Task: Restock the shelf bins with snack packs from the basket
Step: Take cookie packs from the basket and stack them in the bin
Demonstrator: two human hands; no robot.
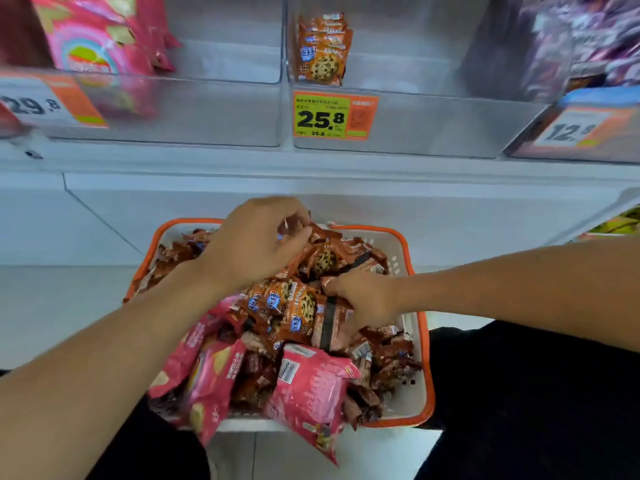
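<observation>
A white basket (414, 393) with an orange rim sits at six o'clock, heaped with glossy brown cookie packs (298, 306) and crinkly pink packs (308, 386) spilling over its near edge. The left hand (256, 244), at the heap's twelve o'clock, pinches a brown pack with curled fingers; the right hand (367, 299), at three o'clock, digs into the pile, fingers curled around packs. Above, the clear plastic middle bin (415, 126) holds a few upright cookie packs (323, 50) behind its 25.8 price tag (334, 116), with open room beside them.
</observation>
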